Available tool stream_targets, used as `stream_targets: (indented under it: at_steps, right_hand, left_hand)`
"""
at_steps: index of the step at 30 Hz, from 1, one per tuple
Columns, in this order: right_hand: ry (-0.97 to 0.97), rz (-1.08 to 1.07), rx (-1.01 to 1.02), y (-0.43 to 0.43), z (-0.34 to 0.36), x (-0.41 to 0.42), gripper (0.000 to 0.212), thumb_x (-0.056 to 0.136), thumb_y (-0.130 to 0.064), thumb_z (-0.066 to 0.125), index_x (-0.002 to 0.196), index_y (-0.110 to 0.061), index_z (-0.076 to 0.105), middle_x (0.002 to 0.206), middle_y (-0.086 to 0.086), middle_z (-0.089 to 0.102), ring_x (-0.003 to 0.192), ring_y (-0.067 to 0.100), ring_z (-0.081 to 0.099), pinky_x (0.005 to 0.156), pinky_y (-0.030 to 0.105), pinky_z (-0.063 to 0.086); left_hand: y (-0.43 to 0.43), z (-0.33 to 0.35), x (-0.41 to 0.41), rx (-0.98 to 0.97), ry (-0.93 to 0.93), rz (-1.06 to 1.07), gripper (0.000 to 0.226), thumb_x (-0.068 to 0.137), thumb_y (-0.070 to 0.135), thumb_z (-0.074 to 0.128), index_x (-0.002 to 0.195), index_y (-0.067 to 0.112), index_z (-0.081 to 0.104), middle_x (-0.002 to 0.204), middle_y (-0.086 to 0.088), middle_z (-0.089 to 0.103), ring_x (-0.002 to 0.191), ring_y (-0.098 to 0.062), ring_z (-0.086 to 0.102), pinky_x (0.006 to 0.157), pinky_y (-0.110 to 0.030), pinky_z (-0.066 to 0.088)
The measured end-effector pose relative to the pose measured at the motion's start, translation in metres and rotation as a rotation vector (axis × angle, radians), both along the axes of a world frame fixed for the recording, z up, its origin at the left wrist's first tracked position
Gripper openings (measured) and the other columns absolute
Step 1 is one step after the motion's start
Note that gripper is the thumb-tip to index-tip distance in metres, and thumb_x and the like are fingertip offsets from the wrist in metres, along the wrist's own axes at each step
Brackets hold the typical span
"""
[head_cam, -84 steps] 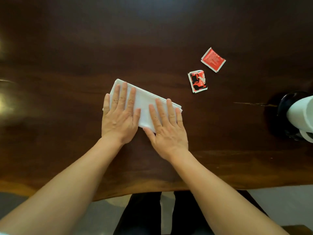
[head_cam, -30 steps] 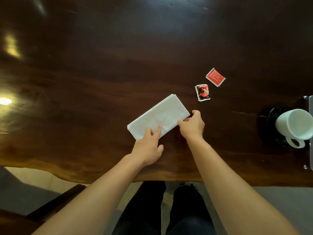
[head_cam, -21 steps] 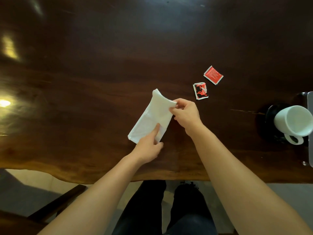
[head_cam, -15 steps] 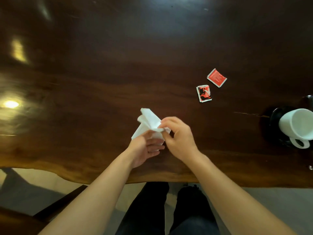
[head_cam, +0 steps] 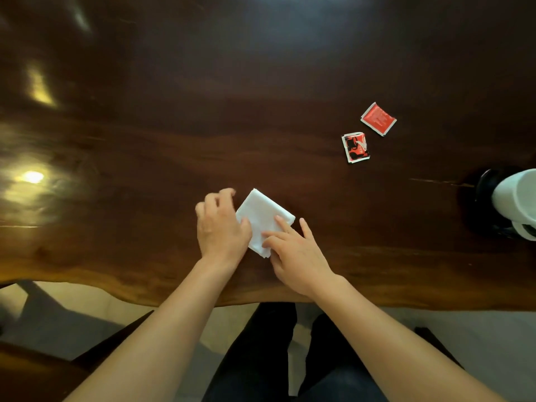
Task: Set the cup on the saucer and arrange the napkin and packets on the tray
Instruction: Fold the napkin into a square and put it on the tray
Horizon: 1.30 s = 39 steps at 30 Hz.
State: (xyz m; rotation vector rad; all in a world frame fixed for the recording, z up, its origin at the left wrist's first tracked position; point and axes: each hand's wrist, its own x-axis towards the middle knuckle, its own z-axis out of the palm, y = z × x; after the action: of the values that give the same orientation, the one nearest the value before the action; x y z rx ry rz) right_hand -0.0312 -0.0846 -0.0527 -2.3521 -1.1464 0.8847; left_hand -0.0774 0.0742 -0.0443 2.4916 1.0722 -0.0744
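A white napkin (head_cam: 262, 216), folded into a small square, lies flat on the dark wooden table (head_cam: 203, 97). My left hand (head_cam: 222, 224) rests against its left edge with the thumb on the paper. My right hand (head_cam: 295, 250) presses its near right part with spread fingers. Two red packets lie apart at the right: a plain red packet (head_cam: 378, 118) and a red-and-black packet (head_cam: 356, 147). A white cup (head_cam: 516, 198) stands on a black saucer (head_cam: 483, 192) at the right edge, partly cut off. No tray is in view.
The table's wavy front edge (head_cam: 261, 300) runs just below my wrists. My legs in dark trousers (head_cam: 261, 358) show under it. A dark chair part (head_cam: 43, 369) is at lower left.
The long folded napkin was lifted at its right end by my right hand, folded over toward the left, and now lies flat as a smaller square under both hands.
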Motion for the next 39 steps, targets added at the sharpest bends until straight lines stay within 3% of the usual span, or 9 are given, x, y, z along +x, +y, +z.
stream_targets:
  at_steps: [3,6,8,11,19,23,28,34,39]
  right_hand:
    - [-0.087,-0.102,0.035,0.010,0.003,-0.003,0.019,0.095,-0.013,0.054,0.103,-0.017,0.070,0.122,-0.004,0.068,0.145,0.019,0.036,0.123,0.051,0.009]
    - [-0.231,-0.239,0.066,0.023,-0.005,-0.013,0.029,0.095,-0.022,0.057,0.119,-0.008,0.066,0.144,0.009,0.054,0.147,0.027,0.032,0.119,0.053,0.026]
    - [-0.224,-0.239,-0.100,0.027,-0.019,-0.019,0.066,0.101,-0.044,0.042,0.153,-0.006,0.030,0.165,0.014,0.016,0.154,0.030,0.005,0.123,0.054,0.014]
    - [-0.193,-0.179,-0.234,0.016,-0.047,-0.021,0.080,0.099,-0.064,0.013,0.155,-0.016,-0.019,0.163,0.006,-0.028,0.148,0.026,-0.029,0.121,0.055,-0.009]
    - [-0.134,-0.108,-0.326,0.013,-0.044,-0.017,0.075,0.097,-0.064,0.000,0.147,-0.022,-0.036,0.155,0.001,-0.045,0.141,0.028,-0.042,0.117,0.056,-0.018]
    - [-0.078,-0.071,-0.401,0.018,-0.019,-0.003,0.076,0.101,-0.059,0.020,0.154,-0.025,-0.021,0.162,0.003,-0.030,0.147,0.033,-0.028,0.116,0.065,-0.009]
    - [0.178,-0.230,-0.322,0.012,0.003,0.003,0.076,0.097,-0.028,0.054,0.158,-0.030,0.007,0.168,-0.002,-0.003,0.152,0.034,-0.011,0.116,0.065,0.004]
    - [0.715,-0.749,0.014,-0.029,0.045,0.001,0.082,0.093,-0.029,0.067,0.157,-0.033,0.015,0.151,0.000,0.041,0.134,0.021,0.045,0.104,0.040,0.044]
    - [0.835,-0.932,0.268,-0.065,0.104,0.015,0.034,0.092,-0.040,0.066,0.122,-0.025,0.058,0.118,-0.001,0.065,0.106,0.014,0.063,0.082,0.027,0.054]
  left_hand:
    - [0.001,-0.012,0.007,0.192,0.034,-0.590,0.064,0.089,0.020,0.065,0.148,0.017,0.043,0.154,-0.013,0.040,0.144,-0.035,0.032,0.110,-0.045,0.039]
    - [0.015,-0.033,0.011,0.178,0.143,-0.933,0.063,0.099,0.025,0.046,0.158,0.017,0.025,0.168,-0.010,0.014,0.155,-0.035,0.003,0.122,-0.049,0.019]
    - [0.027,-0.050,0.010,0.211,0.204,-0.974,0.061,0.105,0.036,0.031,0.160,0.016,0.015,0.168,-0.006,0.006,0.155,-0.032,-0.002,0.124,-0.049,0.015]
    - [0.034,-0.065,0.010,0.208,0.193,-0.957,0.064,0.105,0.048,0.016,0.160,0.016,0.011,0.169,-0.002,0.004,0.156,-0.027,-0.001,0.123,-0.050,0.012]
    - [0.030,-0.054,0.017,0.112,0.351,-0.822,0.062,0.102,0.054,0.005,0.156,0.030,-0.016,0.165,0.003,-0.026,0.150,-0.015,-0.028,0.123,-0.045,-0.012]
    - [0.020,-0.031,0.033,0.063,0.484,-0.795,0.063,0.104,0.054,0.014,0.159,0.027,0.000,0.167,-0.001,-0.021,0.152,-0.022,-0.023,0.122,-0.055,-0.002]
    - [0.005,-0.002,0.035,0.129,0.494,-0.761,0.030,0.100,0.032,0.053,0.126,0.019,0.047,0.142,-0.008,0.044,0.131,-0.031,0.042,0.101,-0.045,0.039]
    - [-0.012,0.056,0.018,-0.542,0.126,-0.404,0.013,0.091,0.036,0.069,0.101,0.028,0.066,0.105,0.004,0.065,0.091,-0.016,0.065,0.073,-0.029,0.059]
    - [-0.039,0.121,0.021,-1.025,-0.127,0.062,0.031,0.083,0.037,0.078,0.107,0.020,0.067,0.110,-0.010,0.067,0.098,-0.029,0.069,0.079,-0.041,0.062]
